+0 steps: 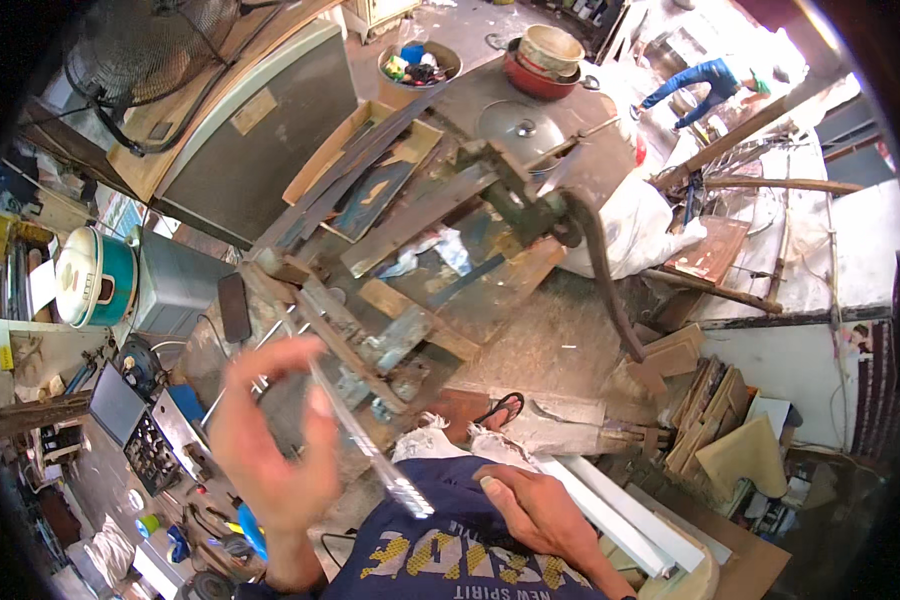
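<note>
My left hand (280, 440) is raised over the near left of the workbench, blurred by motion. Its thumb and index finger curl round a thin shiny strip (370, 455), which slants down toward my dark blue shirt. Whether the strip is metal or clear plastic I cannot make out. My right hand (542, 515) lies on the front of the shirt, fingers extended and holding nothing. Just beyond the left hand sits a worn metal fixture (370, 350) on the bench. Farther off stands a green bench vise (530, 210) with a long curved lever (605, 280).
A dark phone (234, 308) lies at the bench's left edge. Beyond are a shallow wooden tray (425, 150), a glass lid (520, 127) and a red pot (538, 82). White bars (620, 520) and stacked boards (705, 420) are on the right. Another person (705, 85) bends over far right.
</note>
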`<state>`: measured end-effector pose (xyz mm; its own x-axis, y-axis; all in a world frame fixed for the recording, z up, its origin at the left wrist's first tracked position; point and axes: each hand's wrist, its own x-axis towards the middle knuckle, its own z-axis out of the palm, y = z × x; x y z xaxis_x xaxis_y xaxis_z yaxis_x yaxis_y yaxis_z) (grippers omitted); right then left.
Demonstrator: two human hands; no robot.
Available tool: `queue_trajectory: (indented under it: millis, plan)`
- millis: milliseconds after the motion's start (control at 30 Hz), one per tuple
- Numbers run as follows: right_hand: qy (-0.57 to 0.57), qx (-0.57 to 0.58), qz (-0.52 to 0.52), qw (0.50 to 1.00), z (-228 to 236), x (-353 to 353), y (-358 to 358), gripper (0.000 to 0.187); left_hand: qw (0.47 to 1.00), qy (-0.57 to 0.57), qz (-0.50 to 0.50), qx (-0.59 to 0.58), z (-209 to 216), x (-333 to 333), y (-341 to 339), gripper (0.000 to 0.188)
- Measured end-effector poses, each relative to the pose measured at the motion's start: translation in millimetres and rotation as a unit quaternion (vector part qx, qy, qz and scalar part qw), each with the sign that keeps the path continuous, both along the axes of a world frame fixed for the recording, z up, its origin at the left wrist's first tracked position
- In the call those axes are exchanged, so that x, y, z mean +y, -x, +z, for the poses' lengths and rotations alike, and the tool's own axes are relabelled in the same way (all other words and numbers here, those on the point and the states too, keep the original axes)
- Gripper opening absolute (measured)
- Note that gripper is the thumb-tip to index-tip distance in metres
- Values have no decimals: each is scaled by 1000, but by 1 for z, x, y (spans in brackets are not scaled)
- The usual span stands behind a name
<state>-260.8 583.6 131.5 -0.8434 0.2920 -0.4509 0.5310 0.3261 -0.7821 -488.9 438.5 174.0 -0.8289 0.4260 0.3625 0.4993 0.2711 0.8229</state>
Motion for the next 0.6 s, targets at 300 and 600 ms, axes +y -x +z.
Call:
queue_trajectory:
  millis: [300, 600]
  plan:
    - [-184, -73, -31, 980, -35, 147, -149, 34, 957, 66, -180, -216, -146, 172, -137, 29]
    - [-160, -121, -315, 927, -111, 254, -238, 23, 993, -55, -102, -10, -181, 372, 6, 12]
